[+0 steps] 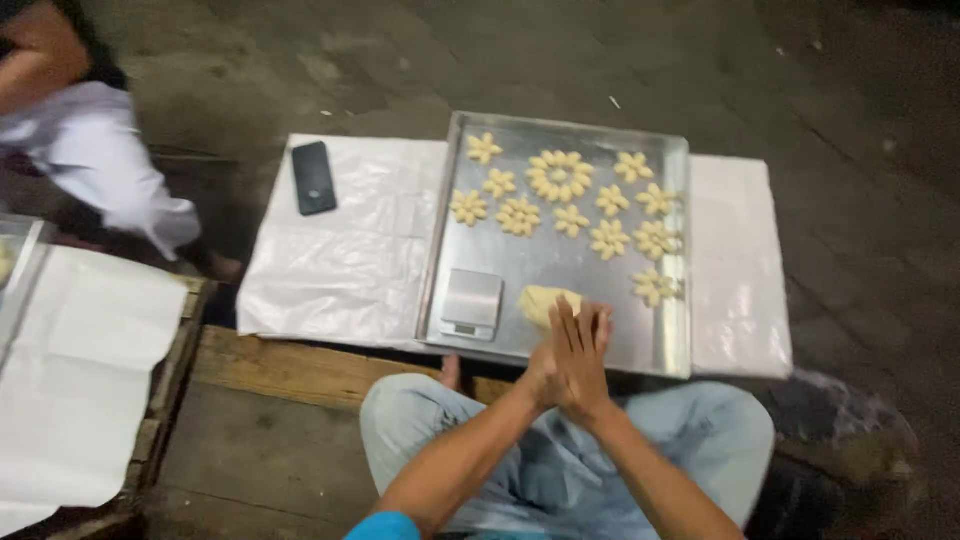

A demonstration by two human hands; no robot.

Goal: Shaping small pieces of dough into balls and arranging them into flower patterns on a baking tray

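Observation:
My left hand and my right hand are pressed palm to palm, fingers pointing away from me, over the near edge of a metal baking tray. Whatever may lie between the palms is hidden. Just beyond the fingertips a pale lump of dough lies on the tray. Left of it stands a small silver kitchen scale. Several flower-shaped dough pieces are spread over the tray's far half. I sit cross-legged in light blue trousers.
The tray rests on a low board covered in white plastic sheet, with a black phone at its far left. Another person in a white garment is at the upper left. A second white-covered surface lies on wooden planks at left.

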